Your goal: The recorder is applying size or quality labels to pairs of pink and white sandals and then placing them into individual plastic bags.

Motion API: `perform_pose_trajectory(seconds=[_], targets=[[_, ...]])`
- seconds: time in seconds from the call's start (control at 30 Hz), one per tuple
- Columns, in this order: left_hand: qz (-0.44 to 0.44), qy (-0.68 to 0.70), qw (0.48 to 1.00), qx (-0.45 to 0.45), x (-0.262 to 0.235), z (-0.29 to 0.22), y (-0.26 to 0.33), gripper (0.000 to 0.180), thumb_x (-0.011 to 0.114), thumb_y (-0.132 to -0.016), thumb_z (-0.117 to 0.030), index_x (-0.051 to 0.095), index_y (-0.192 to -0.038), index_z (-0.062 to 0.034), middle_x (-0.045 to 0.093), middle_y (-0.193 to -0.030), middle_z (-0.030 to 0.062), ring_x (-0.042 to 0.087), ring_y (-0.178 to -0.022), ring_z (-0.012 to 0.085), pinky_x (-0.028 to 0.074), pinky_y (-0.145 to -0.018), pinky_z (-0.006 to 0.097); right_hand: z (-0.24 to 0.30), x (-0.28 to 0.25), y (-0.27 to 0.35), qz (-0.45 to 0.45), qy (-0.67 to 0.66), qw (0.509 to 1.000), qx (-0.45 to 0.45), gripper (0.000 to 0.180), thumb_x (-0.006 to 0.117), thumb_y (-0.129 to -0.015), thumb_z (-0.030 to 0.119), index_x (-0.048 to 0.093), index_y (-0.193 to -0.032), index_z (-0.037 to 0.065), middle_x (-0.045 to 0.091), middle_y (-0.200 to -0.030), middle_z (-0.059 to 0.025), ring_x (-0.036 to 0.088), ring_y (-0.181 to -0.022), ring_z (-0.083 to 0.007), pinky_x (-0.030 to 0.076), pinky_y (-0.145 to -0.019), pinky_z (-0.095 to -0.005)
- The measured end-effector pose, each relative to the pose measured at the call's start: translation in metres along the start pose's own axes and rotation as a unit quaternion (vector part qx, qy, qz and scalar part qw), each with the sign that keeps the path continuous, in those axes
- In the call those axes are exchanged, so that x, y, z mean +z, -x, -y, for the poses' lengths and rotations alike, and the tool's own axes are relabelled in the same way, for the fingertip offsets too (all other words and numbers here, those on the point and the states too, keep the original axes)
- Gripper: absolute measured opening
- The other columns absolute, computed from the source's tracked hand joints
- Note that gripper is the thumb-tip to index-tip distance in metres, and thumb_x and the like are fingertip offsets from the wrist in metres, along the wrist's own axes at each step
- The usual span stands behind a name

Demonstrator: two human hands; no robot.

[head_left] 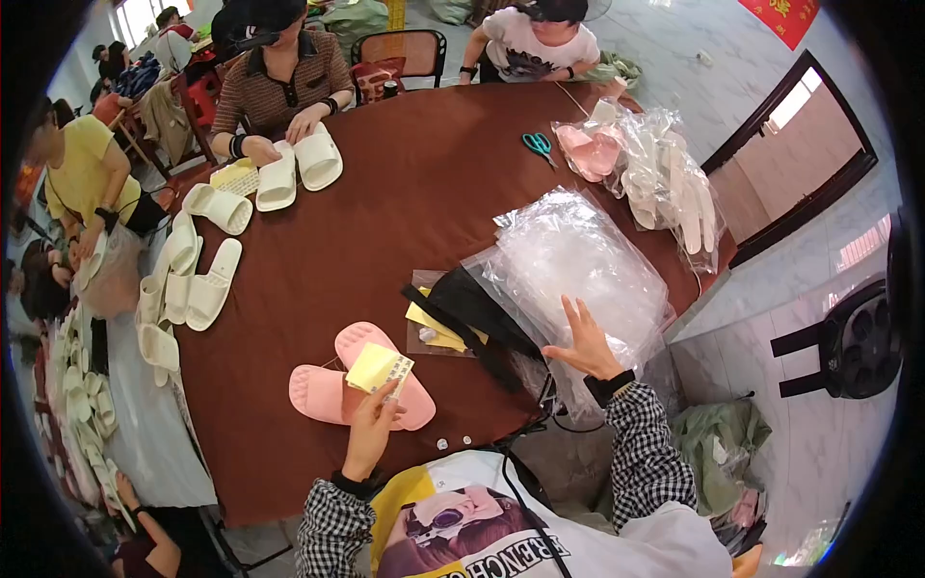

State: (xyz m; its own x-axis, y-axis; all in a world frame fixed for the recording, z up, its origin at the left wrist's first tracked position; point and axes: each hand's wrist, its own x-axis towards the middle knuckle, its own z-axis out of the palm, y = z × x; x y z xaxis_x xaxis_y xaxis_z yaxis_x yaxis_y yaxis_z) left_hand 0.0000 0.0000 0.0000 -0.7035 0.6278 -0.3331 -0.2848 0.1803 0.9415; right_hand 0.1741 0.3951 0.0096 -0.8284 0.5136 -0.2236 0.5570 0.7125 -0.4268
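My left hand [370,429] is closed on a stack of yellow paper slips [378,366] with dark print. It holds them just over a pair of pink slippers [318,393], which lie crossed on the brown tablecloth and are partly hidden by the slips and hand. My right hand [586,345] is open, fingers spread, at the near edge of a pile of clear plastic bags [588,260]; whether it touches them I cannot tell. Left of it lies a black bag or cloth with straps [477,313], beside more yellow slips [438,328] on clear plastic.
Across the table a person [287,82] handles cream slippers [318,159], with several more along the left edge. Teal scissors [539,146] and bagged pink slippers [593,151] lie at the far right. Another person [544,43] sits behind. A green sack [718,448] stands low on the right.
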Motion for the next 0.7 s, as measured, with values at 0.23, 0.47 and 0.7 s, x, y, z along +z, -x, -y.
perform_pose_trajectory(seconds=[0.23,0.47,0.7], targets=[[0.032,-0.059,0.998,0.020,0.016,-0.013,-0.002,0.037,0.052,-0.100,-0.013,0.055,-0.136,-0.0020,0.065,-0.111,0.0096,0.065,-0.093,0.0137,0.051,-0.080,0.026,0.022,0.009,0.006,0.052,0.038,0.998,0.002,0.122,0.073,-0.067,0.072,0.009,-0.158,0.022,0.005,-0.160,-0.0274,0.015,-0.145,-0.0497,0.023,-0.104,-0.0743],[0.036,-0.091,0.993,0.064,0.031,-0.014,-0.016,0.037,0.057,-0.096,-0.013,0.058,-0.132,-0.0020,0.067,-0.097,0.0101,0.066,-0.085,0.0148,0.051,-0.075,0.027,0.031,0.004,0.013,0.060,0.113,0.991,-0.029,0.107,0.075,-0.076,0.052,0.012,-0.157,0.022,0.007,-0.159,-0.0291,0.020,-0.143,-0.0515,0.028,-0.105,-0.0698],[0.072,-0.164,0.980,0.083,0.060,-0.016,-0.038,0.038,0.055,-0.097,-0.010,0.056,-0.135,-0.0034,0.064,-0.109,0.0156,0.065,-0.092,0.0173,0.051,-0.080,0.028,-0.037,0.013,-0.012,0.014,0.021,0.999,-0.026,0.074,0.053,-0.087,0.026,0.024,-0.155,0.020,0.028,-0.151,-0.0335,0.036,-0.135,-0.0503,0.034,-0.112,-0.0486]])
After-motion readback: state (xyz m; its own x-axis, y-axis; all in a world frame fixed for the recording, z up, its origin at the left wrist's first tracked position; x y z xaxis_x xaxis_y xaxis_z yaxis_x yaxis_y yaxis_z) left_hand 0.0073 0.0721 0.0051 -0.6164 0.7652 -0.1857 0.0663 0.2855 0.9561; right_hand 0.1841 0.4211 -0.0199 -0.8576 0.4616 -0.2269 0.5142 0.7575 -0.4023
